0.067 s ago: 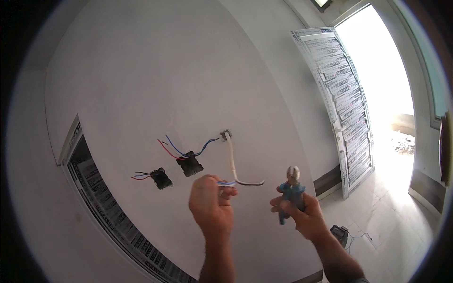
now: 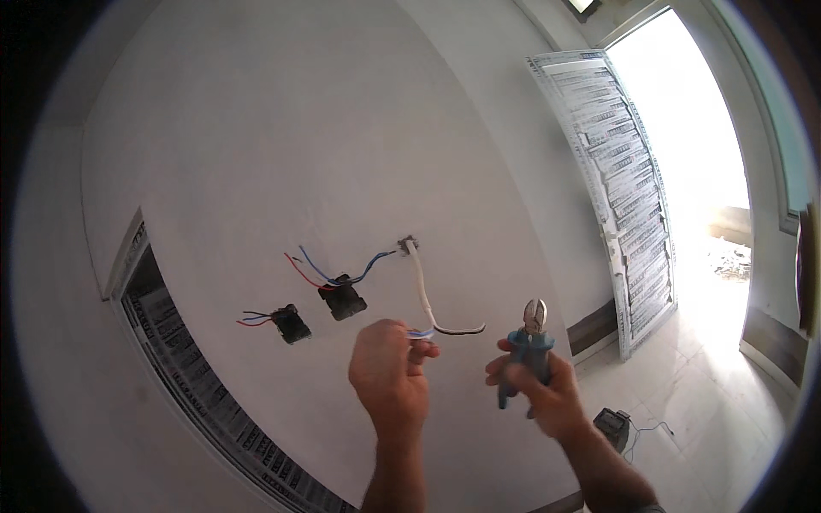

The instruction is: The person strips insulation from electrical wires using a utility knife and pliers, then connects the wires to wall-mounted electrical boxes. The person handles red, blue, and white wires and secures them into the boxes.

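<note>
A white cable (image 2: 421,278) hangs out of a small hole in the wall and splits into separate wires at its lower end. My left hand (image 2: 389,368) is closed, pinching the blue and white wires (image 2: 420,334) of that cable. A dark and white wire (image 2: 462,331) sticks out to the right, held by neither hand. In my right hand (image 2: 552,389) is a pair of pliers (image 2: 534,329) with blue handles, jaws pointing up. The pliers stand apart from the cable, to its right.
Two black wall boxes (image 2: 343,301) (image 2: 292,324) are set in the wall to the left, with red and blue wires poking out. A film-wrapped door (image 2: 611,188) stands ajar at the right. On the floor lies a dark case (image 2: 612,427) with a thin cord.
My left hand has shifted slightly right, carrying the wire ends with it. The handles of the pliers have spread a little in my right hand.
</note>
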Action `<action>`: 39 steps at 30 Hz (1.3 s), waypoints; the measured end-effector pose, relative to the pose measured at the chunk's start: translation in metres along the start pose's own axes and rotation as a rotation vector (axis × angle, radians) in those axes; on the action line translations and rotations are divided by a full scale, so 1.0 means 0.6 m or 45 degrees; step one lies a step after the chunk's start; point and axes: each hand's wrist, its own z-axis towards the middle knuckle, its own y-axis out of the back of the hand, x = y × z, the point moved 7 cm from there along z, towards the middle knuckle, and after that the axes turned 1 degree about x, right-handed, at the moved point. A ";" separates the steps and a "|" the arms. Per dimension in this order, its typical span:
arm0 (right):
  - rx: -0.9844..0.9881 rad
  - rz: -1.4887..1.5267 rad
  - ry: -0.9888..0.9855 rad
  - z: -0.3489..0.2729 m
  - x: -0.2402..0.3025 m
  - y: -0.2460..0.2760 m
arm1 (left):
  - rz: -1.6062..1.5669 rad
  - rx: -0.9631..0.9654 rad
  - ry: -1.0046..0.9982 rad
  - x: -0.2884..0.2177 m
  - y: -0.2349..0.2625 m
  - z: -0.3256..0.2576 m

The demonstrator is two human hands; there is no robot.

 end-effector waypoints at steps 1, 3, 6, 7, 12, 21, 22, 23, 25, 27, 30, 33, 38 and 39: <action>0.003 0.098 -0.012 0.002 -0.007 -0.007 | 0.026 0.056 0.016 0.003 -0.015 -0.011; 0.003 0.311 -0.049 0.011 -0.026 -0.040 | 0.102 0.117 0.002 0.013 -0.026 -0.026; -0.125 0.520 -0.045 0.046 -0.037 -0.074 | 0.263 0.115 -0.120 0.020 -0.010 -0.042; -0.146 0.496 0.018 0.056 -0.033 -0.078 | 0.326 0.123 -0.153 0.024 -0.010 -0.051; -0.122 -0.041 0.272 0.091 0.024 -0.077 | 0.387 0.166 -0.381 0.045 0.024 -0.074; -0.151 -0.294 0.302 0.172 0.082 -0.080 | 0.220 0.034 -0.244 0.071 0.070 -0.086; -0.148 -0.346 0.328 0.165 0.086 -0.084 | 0.300 0.058 -0.246 0.066 0.079 -0.078; -0.142 -0.332 0.329 0.159 0.085 -0.082 | 0.376 0.095 -0.239 0.064 0.084 -0.074; -0.130 -0.303 0.326 0.150 0.079 -0.079 | 0.439 0.166 -0.256 0.062 0.081 -0.062; -0.146 -0.196 0.284 0.143 0.062 -0.076 | 0.412 0.229 -0.276 0.064 0.080 -0.043; -0.147 -0.075 0.265 0.145 0.043 -0.070 | 0.403 0.291 -0.166 0.099 0.084 -0.004; -0.141 -0.112 0.290 0.150 0.034 -0.073 | 0.561 0.284 0.219 0.161 0.066 0.019; -0.135 -0.184 0.398 0.142 0.065 -0.078 | 0.633 0.098 0.013 0.095 0.086 0.090; -0.122 -0.184 0.443 0.141 0.066 -0.081 | 0.573 0.129 -0.058 0.077 0.089 0.103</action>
